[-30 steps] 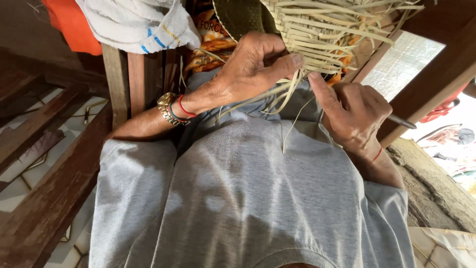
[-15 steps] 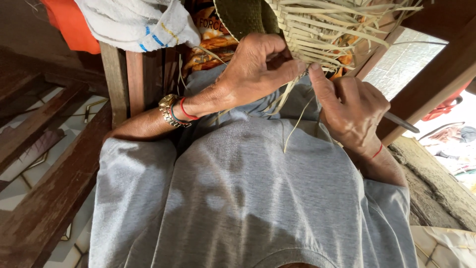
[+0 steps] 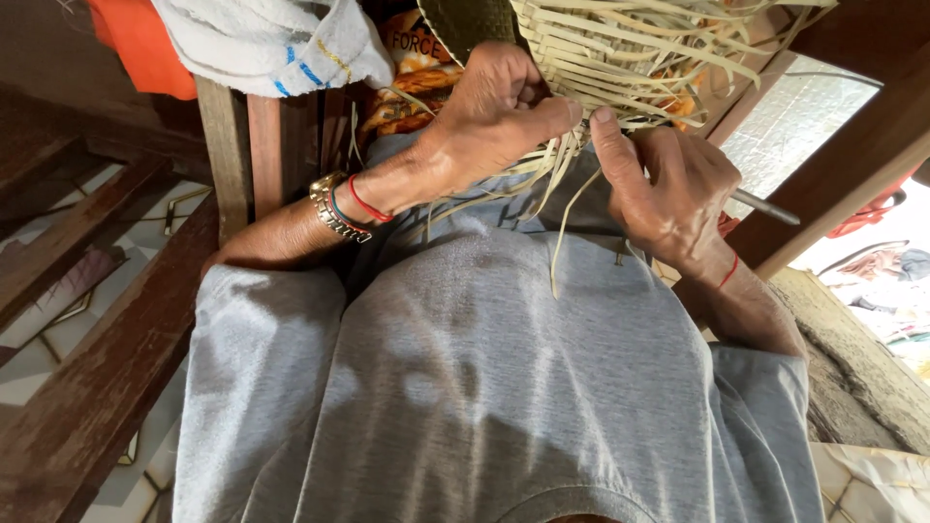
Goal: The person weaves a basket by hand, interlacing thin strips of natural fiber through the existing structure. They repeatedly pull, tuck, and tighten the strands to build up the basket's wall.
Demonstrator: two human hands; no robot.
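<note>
Woven straw piece [image 3: 620, 48], far centre: your left hand [image 3: 499, 111] grips its edge, fingers curled; your right hand [image 3: 668, 194] pinches loose strips, holding a thin tool [image 3: 765, 206].

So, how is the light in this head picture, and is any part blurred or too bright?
In the head view, light is soft on the left hand, the right hand and the woven straw piece, all sharp; the grey shirt carries soft shadow patches; the far right opening is washed out by daylight; the wooden beams at left stay dim.
</note>
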